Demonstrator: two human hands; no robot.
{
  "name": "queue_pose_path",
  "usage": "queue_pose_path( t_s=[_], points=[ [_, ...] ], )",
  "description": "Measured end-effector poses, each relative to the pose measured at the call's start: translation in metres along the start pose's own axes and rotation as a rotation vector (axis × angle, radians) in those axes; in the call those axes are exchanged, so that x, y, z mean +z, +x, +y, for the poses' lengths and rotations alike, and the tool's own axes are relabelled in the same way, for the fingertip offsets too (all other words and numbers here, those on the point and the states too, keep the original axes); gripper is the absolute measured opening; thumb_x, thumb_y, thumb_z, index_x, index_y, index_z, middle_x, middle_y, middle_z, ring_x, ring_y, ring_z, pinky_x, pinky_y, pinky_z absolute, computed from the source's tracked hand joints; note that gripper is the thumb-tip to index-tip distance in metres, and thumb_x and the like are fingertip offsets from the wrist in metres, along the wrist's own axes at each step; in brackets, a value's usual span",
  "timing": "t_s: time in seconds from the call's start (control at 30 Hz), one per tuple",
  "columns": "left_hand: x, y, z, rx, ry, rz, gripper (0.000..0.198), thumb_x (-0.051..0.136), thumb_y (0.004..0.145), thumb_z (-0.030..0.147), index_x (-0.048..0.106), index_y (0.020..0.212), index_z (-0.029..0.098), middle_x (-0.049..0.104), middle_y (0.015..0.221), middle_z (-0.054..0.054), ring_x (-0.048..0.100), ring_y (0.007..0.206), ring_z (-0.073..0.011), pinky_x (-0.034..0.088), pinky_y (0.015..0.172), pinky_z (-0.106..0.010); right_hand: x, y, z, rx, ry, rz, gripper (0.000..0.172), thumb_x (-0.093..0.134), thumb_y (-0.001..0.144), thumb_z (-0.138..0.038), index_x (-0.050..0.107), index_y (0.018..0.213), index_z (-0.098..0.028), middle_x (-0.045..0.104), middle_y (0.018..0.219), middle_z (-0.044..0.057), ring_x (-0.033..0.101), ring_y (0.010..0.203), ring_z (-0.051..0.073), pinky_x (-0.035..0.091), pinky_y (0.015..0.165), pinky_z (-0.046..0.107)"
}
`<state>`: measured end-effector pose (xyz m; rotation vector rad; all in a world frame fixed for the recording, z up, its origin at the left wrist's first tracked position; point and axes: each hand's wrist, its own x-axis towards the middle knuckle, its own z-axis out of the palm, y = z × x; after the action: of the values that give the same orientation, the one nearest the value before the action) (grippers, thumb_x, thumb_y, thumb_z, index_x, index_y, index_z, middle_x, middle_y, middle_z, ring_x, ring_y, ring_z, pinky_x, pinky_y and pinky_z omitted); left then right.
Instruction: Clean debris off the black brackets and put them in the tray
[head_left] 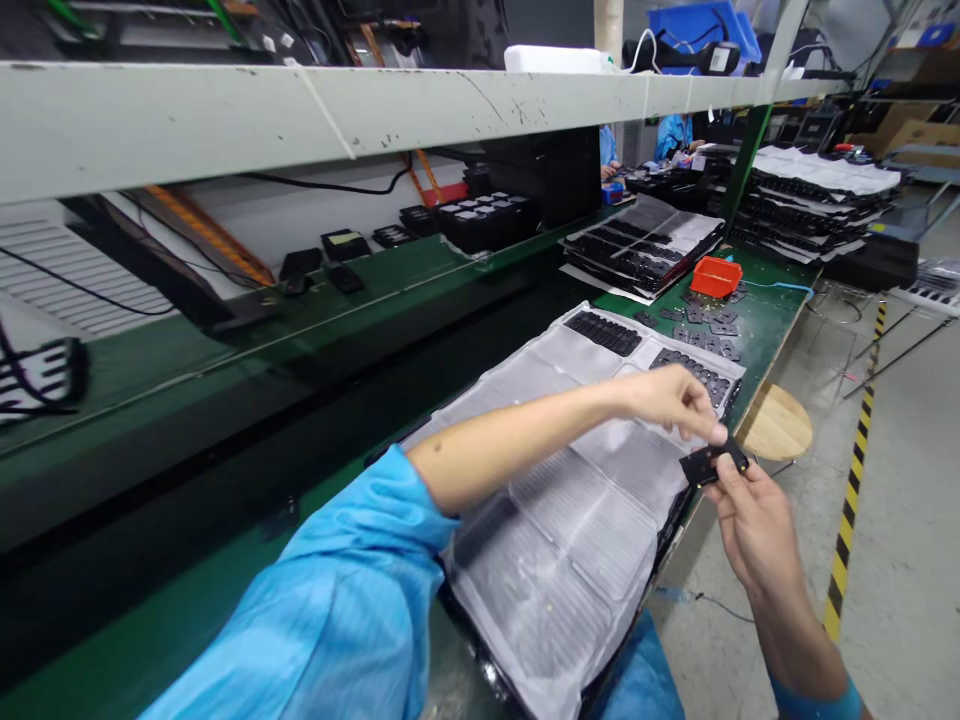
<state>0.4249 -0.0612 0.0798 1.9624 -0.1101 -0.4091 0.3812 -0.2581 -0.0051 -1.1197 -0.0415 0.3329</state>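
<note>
The small black part [712, 463] was a flat, roughly rectangular plastic piece, held tilted in the air just past the bench [375, 290] edge. It was pinched at its upper edge and supported from below, above the floor beside the clear tray [570, 540].

Single view, head-worn camera. Looks forward and down, turned rightward along the green tabletop [525, 270]. Close range: both forearms fill the lower frame. Overhead shelf [300, 110] crosses the top; floor [900, 450] visible at right.
</note>
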Motion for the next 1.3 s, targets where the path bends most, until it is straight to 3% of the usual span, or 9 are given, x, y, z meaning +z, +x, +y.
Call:
queue_pose_path(
  t_s=[0.07,0.13,0.3,0.37,0.47,0.7,1.03,1.2,1.3],
  points=[
    [0.012,-0.013,-0.006,0.083,-0.124,-0.070,0.023,0.095,0.076,0.027,0.077,0.080,0.015,0.075,0.073,-0.001,0.067,0.065,-0.0103,0.051,0.064,-0.022,0.007,0.006,0.001,-0.018,0.011,-0.012,0.049,0.098,0.074,-0.054,0.079,0.100,-0.018,0.084,0.105,0.010,0.080,0.103,0.028,0.065,0.099,0.046],
    [0.007,-0.014,-0.009,0.061,-0.141,0.033,0.022,0.097,0.071,0.022,0.077,0.078,0.014,0.074,0.071,0.000,0.064,0.061,-0.0088,0.051,0.063,-0.021,0.011,0.008,0.000,-0.003,0.004,-0.037,0.049,0.097,0.076,-0.057,0.080,0.099,-0.017,0.083,0.103,0.010,0.079,0.099,0.027,0.065,0.098,0.047],
    [-0.058,0.024,-0.012,-0.174,0.015,0.494,0.027,0.096,0.073,0.017,0.069,0.069,0.013,0.066,0.061,0.001,0.055,0.055,-0.0071,0.047,0.058,-0.021,-0.002,-0.002,-0.006,0.039,-0.053,-0.082,0.052,0.096,0.075,-0.063,0.081,0.091,-0.016,0.082,0.094,0.011,0.077,0.083,0.021,0.066,0.083,0.036],
    [-0.079,0.045,-0.017,-0.239,0.052,0.574,0.035,0.098,0.072,0.019,0.064,0.066,0.014,0.058,0.055,0.004,0.052,0.054,-0.0077,0.047,0.058,-0.022,-0.010,-0.010,-0.007,0.062,-0.073,-0.111,0.049,0.095,0.077,-0.062,0.081,0.089,-0.017,0.081,0.092,0.010,0.076,0.079,0.020,0.066,0.078,0.034],
    [-0.090,0.070,-0.031,-0.329,0.119,0.630,0.041,0.102,0.066,0.021,0.062,0.071,0.016,0.057,0.056,0.005,0.055,0.056,-0.0100,0.050,0.060,-0.022,-0.020,-0.022,-0.004,0.101,-0.091,-0.129,0.045,0.096,0.077,-0.059,0.078,0.084,-0.018,0.079,0.089,0.009,0.074,0.076,0.019,0.065,0.072,0.033],
    [-0.084,0.096,-0.045,-0.431,0.302,0.602,0.034,0.101,0.066,0.019,0.068,0.073,0.015,0.073,0.067,-0.005,0.073,0.067,-0.0200,0.058,0.071,-0.028,-0.033,-0.034,0.005,0.137,-0.126,-0.105,0.044,0.094,0.078,-0.061,0.077,0.084,-0.020,0.077,0.087,0.006,0.072,0.077,0.018,0.063,0.072,0.031],
    [-0.083,0.095,-0.025,-0.412,0.505,0.533,0.032,0.099,0.063,0.006,0.070,0.075,0.014,0.075,0.070,-0.011,0.081,0.078,-0.0316,0.063,0.089,-0.040,-0.030,-0.039,0.008,0.160,-0.170,-0.155,0.046,0.092,0.080,-0.063,0.077,0.085,-0.020,0.078,0.089,0.006,0.071,0.076,0.017,0.062,0.073,0.029],
    [-0.077,0.091,-0.011,-0.452,0.602,0.464,0.030,0.099,0.067,0.009,0.074,0.085,0.013,0.080,0.080,-0.013,0.082,0.077,-0.0309,0.065,0.090,-0.041,-0.033,-0.040,0.012,0.167,-0.196,-0.177,0.047,0.089,0.083,-0.064,0.079,0.088,-0.019,0.078,0.091,0.007,0.070,0.077,0.017,0.062,0.074,0.031],
    [-0.074,0.089,-0.002,-0.484,0.651,0.418,0.042,0.102,0.064,0.016,0.077,0.098,0.014,0.083,0.089,-0.012,0.083,0.084,-0.0304,0.066,0.092,-0.038,-0.034,-0.040,0.013,0.169,-0.217,-0.185,0.048,0.088,0.084,-0.065,0.079,0.088,-0.019,0.077,0.091,0.008,0.069,0.077,0.018,0.062,0.075,0.031]
  ],
)
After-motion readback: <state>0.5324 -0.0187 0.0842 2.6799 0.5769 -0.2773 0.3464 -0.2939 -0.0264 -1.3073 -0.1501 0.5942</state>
